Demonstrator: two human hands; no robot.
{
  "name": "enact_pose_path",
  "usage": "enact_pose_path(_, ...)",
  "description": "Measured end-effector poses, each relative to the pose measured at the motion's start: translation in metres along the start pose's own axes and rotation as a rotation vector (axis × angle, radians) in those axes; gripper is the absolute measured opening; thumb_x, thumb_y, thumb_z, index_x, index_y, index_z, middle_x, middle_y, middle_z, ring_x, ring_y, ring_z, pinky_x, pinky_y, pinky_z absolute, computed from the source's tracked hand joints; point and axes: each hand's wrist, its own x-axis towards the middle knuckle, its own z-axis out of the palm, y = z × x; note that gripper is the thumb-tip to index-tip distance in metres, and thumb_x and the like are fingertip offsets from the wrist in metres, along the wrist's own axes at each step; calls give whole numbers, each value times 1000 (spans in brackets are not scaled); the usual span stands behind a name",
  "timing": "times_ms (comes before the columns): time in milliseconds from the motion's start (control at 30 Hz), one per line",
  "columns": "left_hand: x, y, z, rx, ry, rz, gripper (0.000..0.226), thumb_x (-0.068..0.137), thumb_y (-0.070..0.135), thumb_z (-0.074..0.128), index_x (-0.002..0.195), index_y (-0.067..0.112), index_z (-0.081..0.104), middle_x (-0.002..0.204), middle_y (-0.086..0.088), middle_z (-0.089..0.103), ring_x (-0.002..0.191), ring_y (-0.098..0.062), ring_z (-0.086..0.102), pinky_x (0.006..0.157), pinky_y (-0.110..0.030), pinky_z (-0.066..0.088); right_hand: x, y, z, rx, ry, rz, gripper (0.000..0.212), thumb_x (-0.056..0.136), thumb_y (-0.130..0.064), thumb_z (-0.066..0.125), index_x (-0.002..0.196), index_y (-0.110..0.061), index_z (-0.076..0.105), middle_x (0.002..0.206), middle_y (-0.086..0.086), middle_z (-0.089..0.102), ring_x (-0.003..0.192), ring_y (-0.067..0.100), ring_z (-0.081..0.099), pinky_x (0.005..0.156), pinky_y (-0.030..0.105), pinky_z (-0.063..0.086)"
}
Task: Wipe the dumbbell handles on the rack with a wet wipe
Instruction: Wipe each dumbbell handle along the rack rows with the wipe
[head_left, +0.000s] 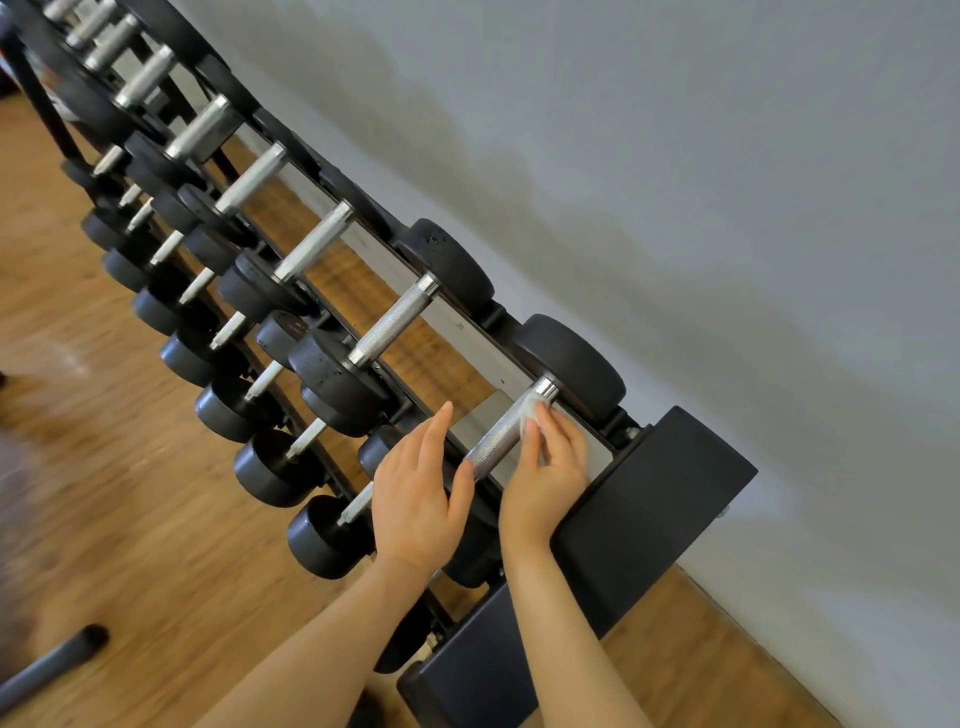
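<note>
Knurled steel, that's the handle (501, 434) being wiped: nearest dumbbell on the rack's top tier, lower centre of frame, lying across the two rails with a black round head (571, 366) at its far end against the grey wall (675, 156).

Right hand (545, 478) pinches a small white wet wipe (531, 410) between thumb and curled fingers (558, 431), pressed onto the far end of the handle just below the polished collar. Probably starting at one end so a single pull covers the full grip length; knurling traps grime, so pressure matters.

Left hand (415, 499) is flat, its fingers straight and close together, thumb tip touching the near end of the handle. Likely steadying it so the dumbbell doesn't roll in its cradle. It grips nothing.

Rack (654, 519): matte black boxy end post at lower right, brushed metal strip under the handles. More dumbbells run diagonally to upper left, same silver handles with rubbery, scuffed black heads; a lower tier of smaller ones sits to the left. Wood plank floor (104, 467) underneath.

Judgement: early in the job, first handle in hand, whole row left.
</note>
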Motion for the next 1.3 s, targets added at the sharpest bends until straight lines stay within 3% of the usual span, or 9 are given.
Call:
enact_pose_path(100,0,0,0,-4,-3,11,61,95,49,36,150,23,35,138,-1,57,127,-20,52,103,-37,37,-1,4,-3,-34,-33,-51,26,95,-11,60,116,-24,67,115,-19,53,110,10,58,88,34,55)
enact_pose_path(233,-2,0,0,13,-8,15,60,95,47,35,149,21,39,142,-2,54,131,-20,48,107,-37,33,13,5,-7,-103,-49,-112,23,95,-11,61,115,-15,70,115,-20,48,105,4,55,86,23,51)
enact_pose_path(367,-15,-5,1,37,-27,18,56,96,45,36,144,18,46,145,-4,50,135,-24,44,109,-46,39,7,7,-8,-147,-74,-151,25,95,-9,60,117,-10,70,113,-7,50,103,4,55,85,17,50)
enact_pose_path(500,-20,-9,3,70,-32,9,55,96,46,36,142,19,48,147,-4,46,137,-25,42,109,-40,30,13,2,-13,-175,-113,-200,25,95,-11,58,117,-8,69,112,-3,54,103,-1,54,87,12,47)
enact_pose_path(600,-25,-13,4,73,-37,14,54,96,47,36,142,20,48,150,-5,43,139,-26,38,109,-40,27,27,0,-16,-269,-120,-263,28,96,-19,56,116,-5,69,111,5,64,103,6,58,90,7,44)
enact_pose_path(800,-32,-20,9,90,-45,5,51,96,48,37,140,24,47,152,-4,38,141,-25,33,110,-39,25,11,13,-24,-350,-184,-410,48,101,-40,42,116,-2,68,116,8,66,111,10,58,93,25,52)
enact_pose_path(1000,-33,-21,7,91,-45,9,51,96,48,37,138,22,50,151,-5,39,140,-25,33,110,-40,25,37,12,-20,-513,-95,-585,32,96,-23,52,110,-2,71,107,8,71,98,20,66,85,29,52)
enact_pose_path(1200,-31,-21,10,71,-31,8,49,95,47,38,136,23,51,150,-5,40,139,-26,35,109,-42,27,27,21,-25,-525,-161,-691,44,104,-34,41,113,-2,70,112,8,71,99,18,66,85,26,52)
enact_pose_path(1300,-31,-23,11,63,-22,13,48,96,47,38,135,22,53,149,-6,41,139,-26,35,109,-42,27,38,19,-25,-560,-171,-716,33,100,-25,50,112,-3,71,111,7,71,97,18,66,83,28,54)
